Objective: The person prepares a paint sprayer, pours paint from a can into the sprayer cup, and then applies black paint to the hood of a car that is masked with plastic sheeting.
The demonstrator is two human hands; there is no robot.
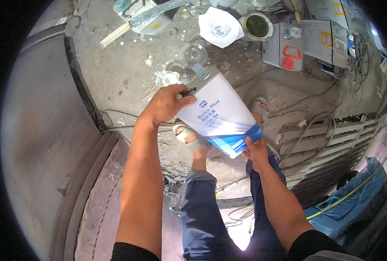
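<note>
A: What is the biggest thing in hand?

B: A rectangular white-and-blue can [221,117], tipped so its long axis runs from the lower right, near the person's legs, up and to the left. Its capped spout [200,69] leads, pointing at a clear plastic cup [194,54] on the concrete floor [115,74].

A: How do the hands sit on it?

B: One at each end. The left hand [165,104] is curled shut over the can's top by the black handle, so it is nearer to the spout. The right hand [255,150] cups the blue bottom corner from below, fingers closed against it.

A: And the can relative to the body?

B: Out in front, between both hands, above the sandalled feet [189,135].
</note>
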